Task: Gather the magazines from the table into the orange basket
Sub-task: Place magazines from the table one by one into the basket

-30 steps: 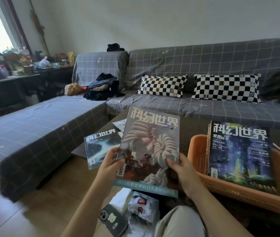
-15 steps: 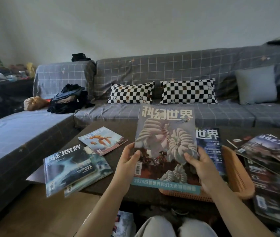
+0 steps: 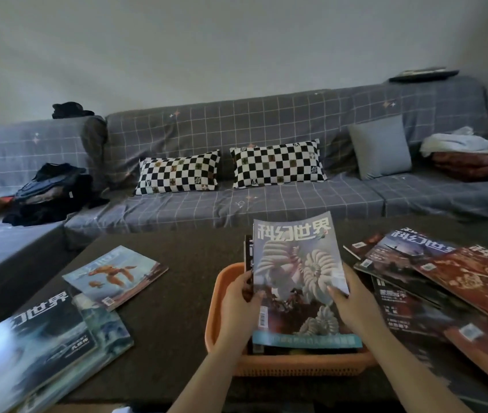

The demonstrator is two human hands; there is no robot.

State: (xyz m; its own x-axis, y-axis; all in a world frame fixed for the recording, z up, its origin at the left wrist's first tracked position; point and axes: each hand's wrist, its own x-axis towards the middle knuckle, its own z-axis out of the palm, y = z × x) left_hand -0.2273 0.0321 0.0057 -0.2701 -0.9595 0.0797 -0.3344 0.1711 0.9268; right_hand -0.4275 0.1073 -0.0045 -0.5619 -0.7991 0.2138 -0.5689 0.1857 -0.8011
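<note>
Both hands are on the spiral-cover magazine (image 3: 298,281), tilted up over the orange basket (image 3: 216,317). The left hand (image 3: 238,302) pinches its left edge, thumb on the cover; the right hand (image 3: 348,305) clamps the right edge, fingers curled behind. Its lower end is already down inside, against the magazines standing there. This one is going in, I reckon. Next it needs lowering flat and releasing, then a reach for the fanned pile (image 3: 445,281) on the right or the orange-robot magazine (image 3: 114,275) on the left of the brown table (image 3: 177,293).

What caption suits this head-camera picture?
Both hands lower a magazine into the orange basket.
</note>
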